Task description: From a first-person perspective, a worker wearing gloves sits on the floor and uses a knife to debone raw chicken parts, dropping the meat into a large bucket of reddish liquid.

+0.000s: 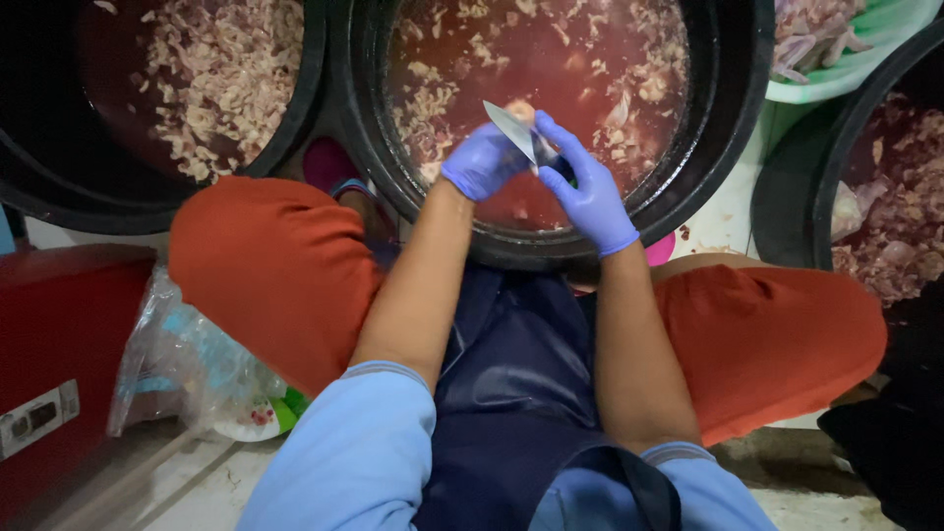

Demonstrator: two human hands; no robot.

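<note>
Both my hands wear blue gloves and meet over the near rim of a large black tub (pixel 733 98) filled with reddish water and floating pale peelings. My right hand (pixel 588 192) grips a small knife (pixel 512 127) with its blade pointing up and left. My left hand (pixel 482 162) is closed around a small pale bulb-like piece (pixel 522 109) held against the blade. I sit with my knees in orange trousers on either side of the tub.
A second black tub (pixel 59 187) of peelings stands at the upper left, a third (pixel 787 206) at the right, and a green basin (pixel 865 54) at the top right. A clear plastic bag (pixel 182 359) and a red box (pixel 59 334) lie at my left.
</note>
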